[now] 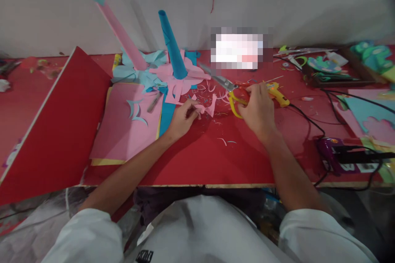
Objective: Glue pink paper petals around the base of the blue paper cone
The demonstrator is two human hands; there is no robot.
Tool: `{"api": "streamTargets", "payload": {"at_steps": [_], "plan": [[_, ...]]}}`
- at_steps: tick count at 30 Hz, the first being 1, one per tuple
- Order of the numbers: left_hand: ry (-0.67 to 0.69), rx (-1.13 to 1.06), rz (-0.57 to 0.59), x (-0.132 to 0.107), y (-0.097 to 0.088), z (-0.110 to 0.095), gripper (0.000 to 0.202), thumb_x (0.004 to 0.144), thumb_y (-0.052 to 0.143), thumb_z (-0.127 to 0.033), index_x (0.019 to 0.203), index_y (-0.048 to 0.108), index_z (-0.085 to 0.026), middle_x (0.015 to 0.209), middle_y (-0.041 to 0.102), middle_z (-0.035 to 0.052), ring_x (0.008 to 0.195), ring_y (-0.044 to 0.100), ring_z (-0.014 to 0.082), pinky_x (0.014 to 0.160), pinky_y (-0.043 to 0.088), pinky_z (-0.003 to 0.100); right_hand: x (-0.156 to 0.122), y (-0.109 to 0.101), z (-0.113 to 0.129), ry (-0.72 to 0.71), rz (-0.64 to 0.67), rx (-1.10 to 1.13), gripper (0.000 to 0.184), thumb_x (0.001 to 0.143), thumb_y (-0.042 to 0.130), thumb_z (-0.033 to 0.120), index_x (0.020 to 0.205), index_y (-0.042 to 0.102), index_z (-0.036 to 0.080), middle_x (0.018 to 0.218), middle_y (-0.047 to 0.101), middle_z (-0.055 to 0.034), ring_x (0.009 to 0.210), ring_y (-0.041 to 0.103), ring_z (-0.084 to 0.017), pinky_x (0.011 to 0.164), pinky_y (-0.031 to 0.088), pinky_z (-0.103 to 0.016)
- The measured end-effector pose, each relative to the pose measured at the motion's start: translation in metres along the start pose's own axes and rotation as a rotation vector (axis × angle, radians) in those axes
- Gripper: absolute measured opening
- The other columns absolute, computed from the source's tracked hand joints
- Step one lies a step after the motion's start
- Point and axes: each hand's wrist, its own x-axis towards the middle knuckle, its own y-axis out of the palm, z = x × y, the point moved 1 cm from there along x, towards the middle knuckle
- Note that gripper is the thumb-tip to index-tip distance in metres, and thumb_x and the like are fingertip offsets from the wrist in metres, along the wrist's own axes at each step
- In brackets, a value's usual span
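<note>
My left hand [182, 118] pinches a small pink paper cut-out [207, 108] just above the red table [200, 160]. To its right, my right hand [257, 109] is closed over the yellow handles of a pair of scissors [226, 88]; the steel blades point up and left along the tabletop. The two hands are a short gap apart, with pink and white paper slivers scattered between and beyond them.
Pink paper sheets [123, 125] and a blue strip lie left of my hands, with pink [121, 31] and blue [173, 47] paper cones standing behind. A red board [52, 127] tilts at far left. A yellow glue gun [279, 95], black cable and a purple device [335, 156] sit at right.
</note>
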Motion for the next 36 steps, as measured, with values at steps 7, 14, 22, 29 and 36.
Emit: {"api": "streamTargets", "payload": {"at_steps": [7,14,22,29,36], "plan": [[0.048,0.151,-0.007,0.001,-0.006,-0.002,0.011,0.1,0.063,-0.027,0.109,0.066,-0.021,0.087,0.075,0.0019,0.08,0.072,0.0152,0.079,0.054,0.028,-0.005,0.012,0.018,0.132,-0.034,0.563,0.056,0.082,0.078,0.073,0.073,0.048,0.026,0.065,0.049,0.003,0.06,0.046,-0.015,0.057,0.041,-0.033],[0.054,0.026,-0.09,0.051,-0.018,-0.055,0.021,0.093,0.081,-0.037,0.096,0.073,-0.018,0.08,0.077,0.002,0.075,0.074,0.0155,0.074,0.058,0.028,-0.027,0.026,0.055,0.113,0.355,1.333,0.068,0.085,0.058,0.092,0.072,0.052,0.025,0.056,0.048,0.0056,0.04,0.044,-0.011,0.04,0.035,-0.028],[0.29,-0.131,-0.224,0.092,-0.017,-0.107,0.028,0.105,0.068,-0.039,0.085,0.062,-0.02,0.062,0.068,-0.0034,0.052,0.063,0.0094,0.055,0.053,0.024,-0.033,0.036,0.073,0.117,0.314,1.405,0.077,0.082,0.041,0.102,0.082,0.055,0.026,0.065,0.055,0.0026,0.054,0.054,-0.014,0.057,0.047,-0.033],[0.198,-0.147,-0.112,0.08,-0.007,-0.111,0.031,0.095,0.079,-0.046,0.087,0.064,-0.021,0.071,0.074,-0.0005,0.062,0.071,0.0124,0.064,0.06,0.027,-0.043,0.042,0.071,0.152,0.271,1.377,0.072,0.089,0.046,0.094,0.08,0.054,0.024,0.069,0.052,0.0027,0.052,0.05,-0.012,0.053,0.041,-0.031],[0.193,-0.043,-0.159,0.07,-0.001,-0.121,0.041,0.1,0.072,-0.052,0.076,0.059,-0.022,0.058,0.066,-0.0026,0.05,0.06,0.0096,0.051,0.05,0.025,-0.047,0.038,0.064,0.076,0.286,1.267,0.066,0.094,0.046,0.088,0.087,0.056,0.024,0.069,0.053,0.0028,0.058,0.05,-0.013,0.057,0.04,-0.03]]}}
